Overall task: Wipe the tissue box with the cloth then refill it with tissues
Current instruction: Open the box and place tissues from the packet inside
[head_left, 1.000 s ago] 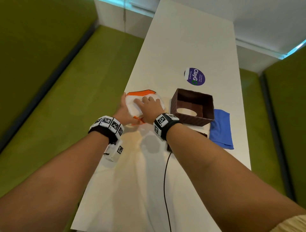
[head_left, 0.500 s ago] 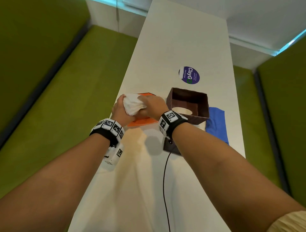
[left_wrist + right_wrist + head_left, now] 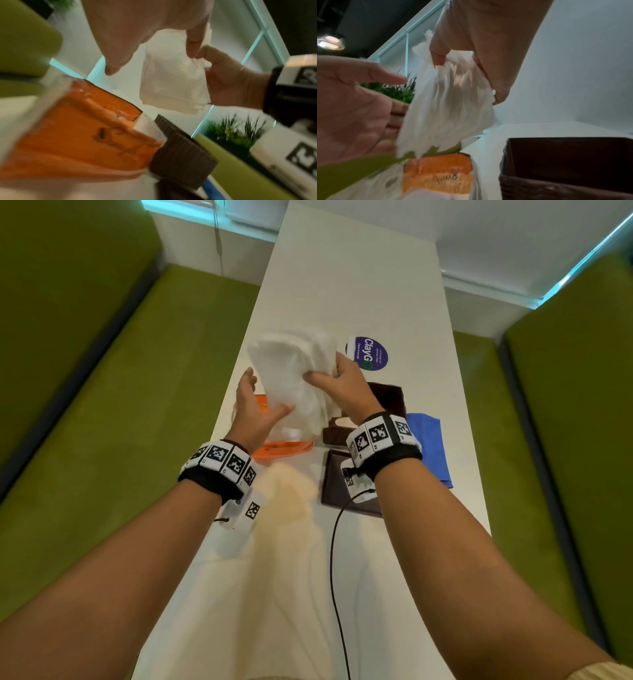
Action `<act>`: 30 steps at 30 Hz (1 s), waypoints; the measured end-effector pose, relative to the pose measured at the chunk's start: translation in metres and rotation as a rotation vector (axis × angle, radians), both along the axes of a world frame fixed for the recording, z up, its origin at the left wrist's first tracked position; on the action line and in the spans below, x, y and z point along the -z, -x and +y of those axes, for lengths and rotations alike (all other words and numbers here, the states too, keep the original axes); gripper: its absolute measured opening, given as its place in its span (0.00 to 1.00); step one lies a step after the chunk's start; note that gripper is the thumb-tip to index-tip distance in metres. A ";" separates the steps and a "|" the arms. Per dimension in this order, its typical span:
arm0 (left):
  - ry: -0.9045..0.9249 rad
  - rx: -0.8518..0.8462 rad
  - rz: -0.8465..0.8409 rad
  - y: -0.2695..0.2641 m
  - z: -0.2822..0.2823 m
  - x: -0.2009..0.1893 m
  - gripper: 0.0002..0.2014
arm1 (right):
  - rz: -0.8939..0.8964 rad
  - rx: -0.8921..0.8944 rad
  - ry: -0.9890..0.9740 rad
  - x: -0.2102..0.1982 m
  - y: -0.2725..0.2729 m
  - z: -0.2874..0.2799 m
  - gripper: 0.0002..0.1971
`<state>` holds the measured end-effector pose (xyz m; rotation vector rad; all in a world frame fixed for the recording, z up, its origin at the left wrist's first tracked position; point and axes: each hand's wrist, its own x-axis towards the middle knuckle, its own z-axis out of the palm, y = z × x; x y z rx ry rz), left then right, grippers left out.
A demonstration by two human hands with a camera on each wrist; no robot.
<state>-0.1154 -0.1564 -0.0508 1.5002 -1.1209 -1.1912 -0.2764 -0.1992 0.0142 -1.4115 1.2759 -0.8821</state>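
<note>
My right hand (image 3: 337, 385) grips a thick stack of white tissues (image 3: 294, 371) and holds it raised above the table. My left hand (image 3: 255, 405) stands spread beside the stack, palm towards it, its fingers lightly against the tissues (image 3: 447, 105). Below lies the orange tissue packet (image 3: 284, 448), torn at one end (image 3: 96, 128). The brown tissue box (image 3: 387, 398) stands to the right with its open side up (image 3: 565, 169), partly hidden by my right wrist. The blue cloth (image 3: 428, 446) lies flat to the right of the box.
A flat brown panel (image 3: 334, 484) lies on the white table (image 3: 342, 285) under my right wrist, and a black cable (image 3: 334, 542) trails from it towards me. A purple round sticker (image 3: 370, 354) is beyond the box. Green benches flank the narrow table.
The tissues have come out of the orange packet and risen well above the table in my right hand. My left hand has let go of the bundle and spread.
</note>
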 end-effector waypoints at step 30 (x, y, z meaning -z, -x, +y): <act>-0.347 0.161 0.820 0.050 0.034 -0.022 0.37 | -0.213 0.147 -0.259 0.008 0.095 0.093 0.22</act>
